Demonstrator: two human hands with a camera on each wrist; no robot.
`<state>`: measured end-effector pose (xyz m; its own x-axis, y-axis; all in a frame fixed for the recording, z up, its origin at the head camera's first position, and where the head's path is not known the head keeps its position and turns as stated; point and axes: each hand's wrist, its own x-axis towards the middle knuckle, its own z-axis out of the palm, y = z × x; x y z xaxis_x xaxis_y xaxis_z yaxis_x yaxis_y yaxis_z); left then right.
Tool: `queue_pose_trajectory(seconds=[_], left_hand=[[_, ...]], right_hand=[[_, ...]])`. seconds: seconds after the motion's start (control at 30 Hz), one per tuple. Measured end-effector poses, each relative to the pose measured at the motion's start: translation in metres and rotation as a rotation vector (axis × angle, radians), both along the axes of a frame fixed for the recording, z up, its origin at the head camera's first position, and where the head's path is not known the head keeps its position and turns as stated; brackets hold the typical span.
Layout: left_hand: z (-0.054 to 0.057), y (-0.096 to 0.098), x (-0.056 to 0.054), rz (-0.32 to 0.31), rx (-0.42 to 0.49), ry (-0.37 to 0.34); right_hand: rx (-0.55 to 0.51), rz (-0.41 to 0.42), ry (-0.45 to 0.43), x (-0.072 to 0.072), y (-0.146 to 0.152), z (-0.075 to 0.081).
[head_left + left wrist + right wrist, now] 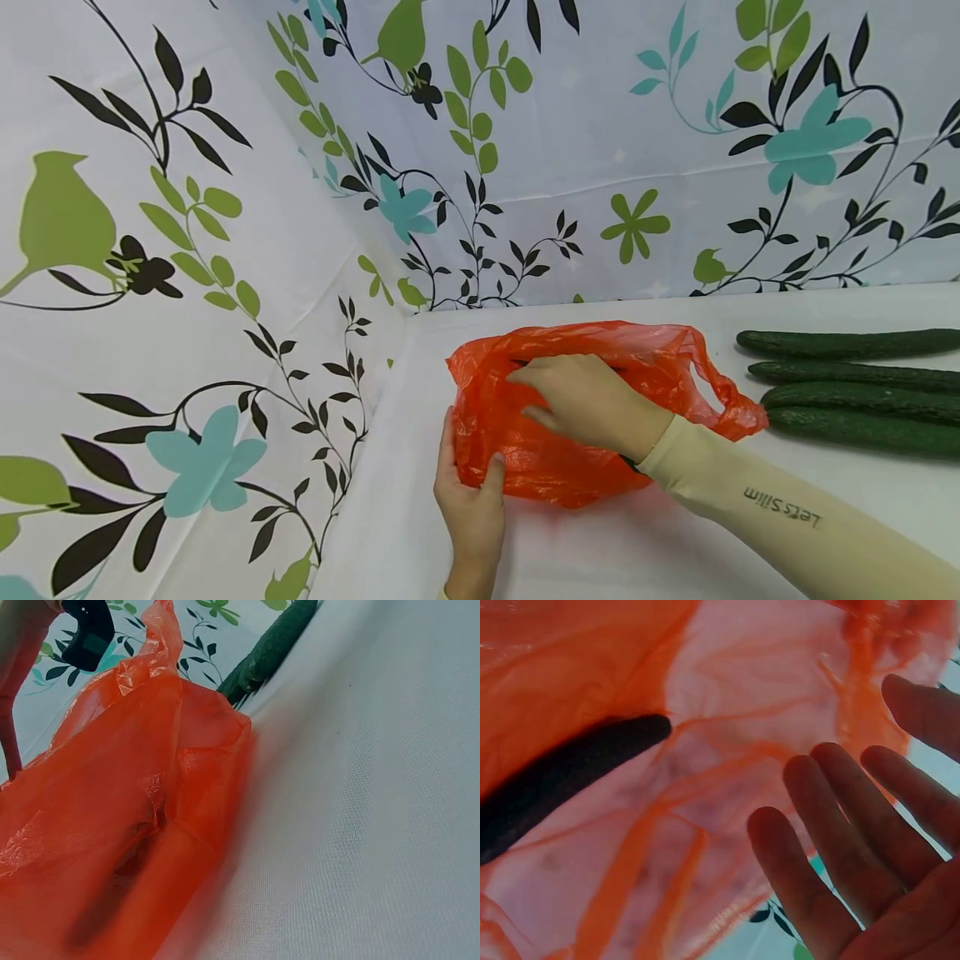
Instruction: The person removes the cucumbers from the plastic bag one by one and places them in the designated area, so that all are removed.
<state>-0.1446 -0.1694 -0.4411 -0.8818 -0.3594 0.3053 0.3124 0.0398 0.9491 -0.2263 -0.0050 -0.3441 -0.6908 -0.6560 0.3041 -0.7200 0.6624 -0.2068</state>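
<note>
A thin red plastic bag (540, 462) lies on the white table with its mouth spread. My left hand (471, 512) holds the bag's left edge, thumb in front and fingers partly hidden behind the plastic. Over the bag's opening is my right hand (581, 398), its fingers extended and apart with nothing between them in the right wrist view. Inside the bag rests a dark green cucumber (574, 776), away from the right fingertips. Through the plastic in the left wrist view, a dark long shape (124, 874) shows faintly.
Several long cucumbers (862, 403) lie side by side on the white table (847, 508) to the right, their left ends near the bag's handle (731, 400). A patterned cloth (570, 167) with leaves and birds hangs behind and along the left.
</note>
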Motion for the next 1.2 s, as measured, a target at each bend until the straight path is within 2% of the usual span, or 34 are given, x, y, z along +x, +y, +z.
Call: queue_pose_trajectory(seconds=[0.3, 0.5, 0.9, 1.2], left_hand=[[0.0, 0.0, 0.001, -0.048, 0.008, -0.003], [0.0, 0.0, 0.001, -0.057, 0.001, -0.021], [-0.002, -0.001, -0.001, -0.101, -0.021, 0.03], [-0.005, -0.002, -0.002, -0.123, -0.021, 0.072]], right_hand=[[0.091, -0.033, -0.059, -0.015, -0.005, -0.024], [0.129, -0.085, -0.048, -0.027, -0.003, -0.035], [0.158, -0.202, -0.061, -0.043, -0.003, -0.049], [0.203, -0.256, -0.011, -0.056, -0.004, -0.059]])
